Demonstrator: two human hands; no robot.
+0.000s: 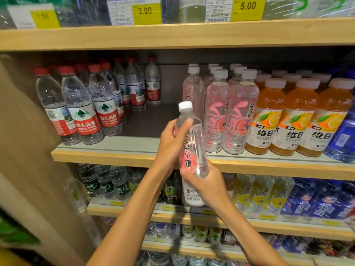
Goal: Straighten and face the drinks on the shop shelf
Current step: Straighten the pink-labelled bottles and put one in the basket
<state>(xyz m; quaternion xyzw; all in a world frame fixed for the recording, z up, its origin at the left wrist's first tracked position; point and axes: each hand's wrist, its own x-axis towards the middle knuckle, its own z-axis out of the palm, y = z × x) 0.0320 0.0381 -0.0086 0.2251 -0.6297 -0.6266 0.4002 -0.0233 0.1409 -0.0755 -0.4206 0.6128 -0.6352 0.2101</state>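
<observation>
A clear bottle with a pink label and white cap point(193, 144) is held in front of the middle shelf point(107, 155), tilted slightly left. My left hand point(172, 139) grips its upper body from the left, thumb near the neck. My right hand point(203, 181) curls round its lower part from below. On the shelf behind stand more of the same pink-label bottles point(217, 114). A gap of bare shelf lies to their left.
Red-capped water bottles point(84, 108) fill the shelf's left; orange vitamin drinks point(294, 120) and a blue bottle point(343, 137) stand at right. Yellow price tags point(147, 13) hang on the shelf above. Lower shelves hold green, yellow and blue bottles point(265, 194). A beige side panel point(28, 150) is at left.
</observation>
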